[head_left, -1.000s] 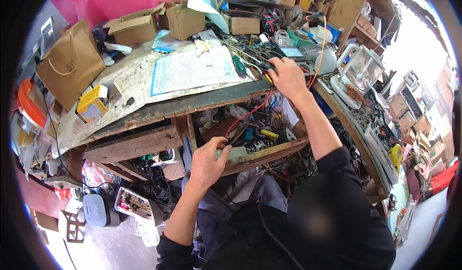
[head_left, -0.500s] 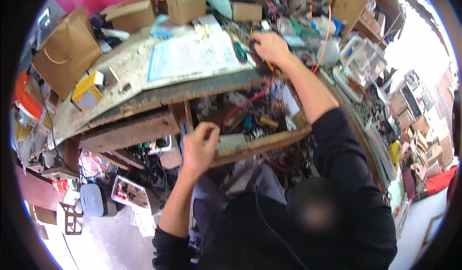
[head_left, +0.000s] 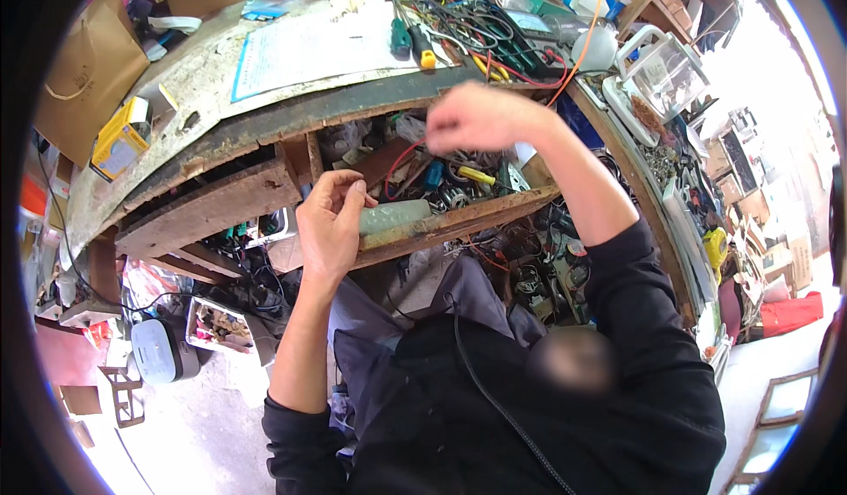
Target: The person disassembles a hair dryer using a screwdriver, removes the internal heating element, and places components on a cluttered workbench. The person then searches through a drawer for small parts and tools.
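Over the left front of an open wooden drawer (head_left: 459,223), my left hand (head_left: 328,230) has its fingers curled in, thumb and forefinger close together. Whatever lies between them, if anything, is hidden. My right hand (head_left: 476,123) hangs above the drawer's back part, smeared by motion, so its grip does not show. A red cable (head_left: 394,164) curves up out of the drawer toward the right hand. Inside the drawer lie a yellow-handled tool (head_left: 476,175), a blue piece (head_left: 433,175) and a pale flat block (head_left: 395,216) beside my left hand.
On the worn bench top (head_left: 207,116) are a printed sheet (head_left: 309,58), a green-handled screwdriver (head_left: 401,38), a yellow-tipped tool (head_left: 428,57) and tangled cables. An orange cord (head_left: 587,45) crosses at the right. A yellow box (head_left: 121,139) and paper bag (head_left: 88,80) stand left.
My right hand has come back from the tools on the bench top to above the drawer. My left hand stays by the drawer's left front, fingers still curled. The whole view has shifted.
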Tool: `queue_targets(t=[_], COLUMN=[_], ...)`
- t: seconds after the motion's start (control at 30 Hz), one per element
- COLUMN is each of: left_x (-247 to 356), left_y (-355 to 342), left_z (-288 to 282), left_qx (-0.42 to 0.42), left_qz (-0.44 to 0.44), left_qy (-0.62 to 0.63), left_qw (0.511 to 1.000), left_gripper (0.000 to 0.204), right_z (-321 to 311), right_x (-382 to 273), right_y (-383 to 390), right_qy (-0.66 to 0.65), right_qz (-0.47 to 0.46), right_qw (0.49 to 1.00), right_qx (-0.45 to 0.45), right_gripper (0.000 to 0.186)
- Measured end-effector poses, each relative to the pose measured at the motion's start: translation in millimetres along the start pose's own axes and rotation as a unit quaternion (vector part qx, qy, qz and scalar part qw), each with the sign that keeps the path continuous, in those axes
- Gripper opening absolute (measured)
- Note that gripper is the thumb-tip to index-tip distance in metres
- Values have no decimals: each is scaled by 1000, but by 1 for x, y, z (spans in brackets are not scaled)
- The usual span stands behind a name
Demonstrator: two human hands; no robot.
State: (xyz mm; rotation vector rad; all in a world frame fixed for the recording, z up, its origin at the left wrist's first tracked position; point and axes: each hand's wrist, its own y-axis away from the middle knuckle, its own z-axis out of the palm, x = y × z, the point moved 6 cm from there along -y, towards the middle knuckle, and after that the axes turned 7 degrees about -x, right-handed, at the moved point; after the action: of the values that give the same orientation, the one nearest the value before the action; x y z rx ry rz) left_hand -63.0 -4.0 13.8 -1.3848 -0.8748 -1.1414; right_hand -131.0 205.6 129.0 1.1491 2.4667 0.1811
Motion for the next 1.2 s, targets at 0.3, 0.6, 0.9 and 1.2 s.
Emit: queue_targets(t=[0.3, 0.6, 0.9, 1.2], left_x=[6, 8, 12, 15], left_y=[4, 7, 6, 8], left_z=[1, 7, 12, 9], left_qx=[-12, -25, -44, -3], left_qz=[-19, -8, 10, 4], left_qy=[-61, -91, -119, -169], left_qw=[998, 996, 992, 986], left_gripper=[14, 11, 10, 12], right_z=[118, 113, 103, -102], right_x=[49, 22, 22, -17], right_y=[-23, -34, -23, 65], right_qy=[54, 170, 153, 270], right_qz=[57, 114, 9, 55], right_qw=[995, 973, 986, 909], right_qx=[66, 106, 59, 313], right_gripper=[56, 42, 16, 18])
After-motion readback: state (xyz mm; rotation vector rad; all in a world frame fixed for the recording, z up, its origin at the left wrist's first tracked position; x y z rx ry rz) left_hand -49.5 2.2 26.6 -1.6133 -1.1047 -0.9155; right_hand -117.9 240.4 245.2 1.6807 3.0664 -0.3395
